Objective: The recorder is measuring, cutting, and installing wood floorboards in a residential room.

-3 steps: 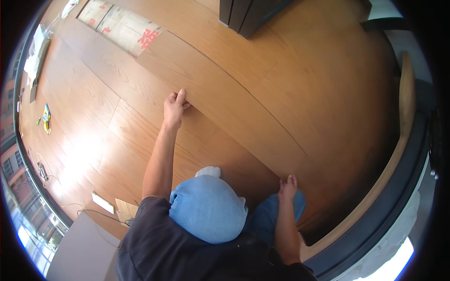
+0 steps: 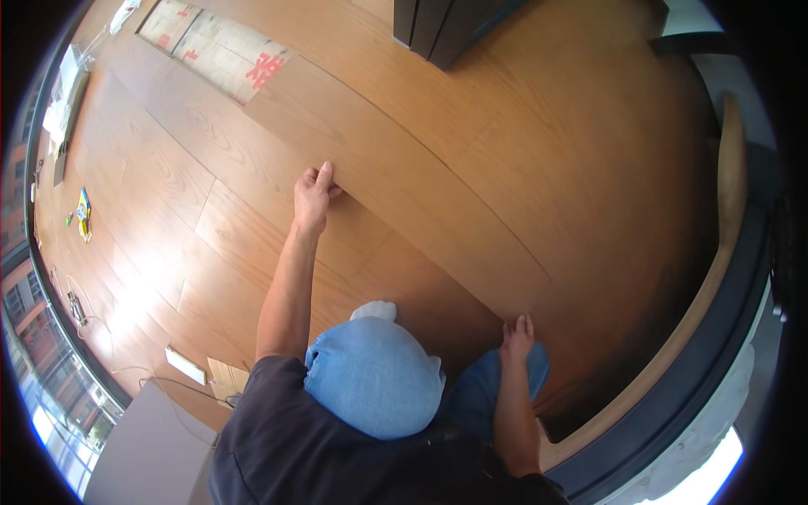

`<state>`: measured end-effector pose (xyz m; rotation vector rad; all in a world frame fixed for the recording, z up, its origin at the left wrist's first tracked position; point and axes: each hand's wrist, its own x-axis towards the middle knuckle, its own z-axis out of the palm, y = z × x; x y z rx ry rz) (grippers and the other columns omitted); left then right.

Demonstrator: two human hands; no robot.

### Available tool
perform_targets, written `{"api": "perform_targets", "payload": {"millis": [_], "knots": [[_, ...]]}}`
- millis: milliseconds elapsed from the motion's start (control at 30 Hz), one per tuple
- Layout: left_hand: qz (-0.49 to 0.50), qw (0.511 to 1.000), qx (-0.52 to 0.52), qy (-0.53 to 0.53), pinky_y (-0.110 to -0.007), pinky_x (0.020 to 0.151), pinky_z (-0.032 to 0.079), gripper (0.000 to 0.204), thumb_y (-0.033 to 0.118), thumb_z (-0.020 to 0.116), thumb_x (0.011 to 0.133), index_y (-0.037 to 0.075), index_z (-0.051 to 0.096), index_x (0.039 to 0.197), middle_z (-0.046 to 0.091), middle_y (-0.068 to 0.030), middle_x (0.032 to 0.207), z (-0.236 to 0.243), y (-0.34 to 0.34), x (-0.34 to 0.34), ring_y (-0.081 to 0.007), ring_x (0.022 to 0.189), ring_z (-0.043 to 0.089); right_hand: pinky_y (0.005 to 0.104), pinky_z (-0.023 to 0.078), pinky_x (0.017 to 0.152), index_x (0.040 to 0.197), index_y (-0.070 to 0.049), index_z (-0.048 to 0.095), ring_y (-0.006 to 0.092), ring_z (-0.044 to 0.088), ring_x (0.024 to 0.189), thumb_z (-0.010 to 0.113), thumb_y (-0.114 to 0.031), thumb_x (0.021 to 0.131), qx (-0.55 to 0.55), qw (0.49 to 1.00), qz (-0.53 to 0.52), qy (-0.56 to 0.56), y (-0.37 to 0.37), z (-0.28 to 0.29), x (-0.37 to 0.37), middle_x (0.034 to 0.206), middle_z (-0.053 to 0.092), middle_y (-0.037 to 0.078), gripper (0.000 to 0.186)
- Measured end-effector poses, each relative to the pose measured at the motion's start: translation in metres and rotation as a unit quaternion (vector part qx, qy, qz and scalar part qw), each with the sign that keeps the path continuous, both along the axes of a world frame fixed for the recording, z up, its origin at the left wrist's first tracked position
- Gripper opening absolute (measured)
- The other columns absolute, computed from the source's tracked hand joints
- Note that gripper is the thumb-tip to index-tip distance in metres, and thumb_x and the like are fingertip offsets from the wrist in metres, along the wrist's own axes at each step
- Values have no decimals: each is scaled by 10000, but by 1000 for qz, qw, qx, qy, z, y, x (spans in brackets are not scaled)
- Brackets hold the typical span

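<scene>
A long wooden floor plank (image 2: 396,194) runs diagonally in front of me, its lower edge raised over a shadow. My left hand (image 2: 317,194) grips its near long edge at the middle, thumb on top and fingers curled beneath. My right hand (image 2: 517,341) pinches the plank's lower right end, fingertips at the edge. Beyond the far end is an uncovered strip (image 2: 210,55) with pale boards bearing red markings. My bent knee in blue jeans (image 2: 374,379) lies below the plank between my arms.
Laid planks (image 2: 151,143) surround it. A dark cabinet (image 2: 438,25) stands at top, a curved wood-edged piece (image 2: 728,185) at right. At left are a yellow packet (image 2: 84,215), a white strip (image 2: 185,364), cables (image 2: 109,328), cardboard (image 2: 225,380), a grey panel (image 2: 143,454) and a glazed edge (image 2: 38,328).
</scene>
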<state>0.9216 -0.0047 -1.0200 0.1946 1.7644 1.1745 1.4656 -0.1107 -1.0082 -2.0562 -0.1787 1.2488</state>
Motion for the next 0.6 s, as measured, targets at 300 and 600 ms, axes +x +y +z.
{"api": "perform_targets", "payload": {"millis": [300,600], "knots": [[30,999,36,-25,-414,981,547,421,338,578,1064,-60,565,1200,675,-167,1176,-10,7,13,-251,1099,664,438,495,1046,1477,31,454,263,562,1267,552,-192,1067,-6,995,65,-81,-7,10,-5,1444,528,158,477],[41,997,54,-42,-431,1066,501,418,233,583,1065,-28,482,1376,603,-127,1321,-32,-1,-31,-235,1223,600,335,540,926,1385,21,574,182,637,1095,640,-216,1028,-9,992,85,-97,9,8,-26,1231,662,105,434]]}}
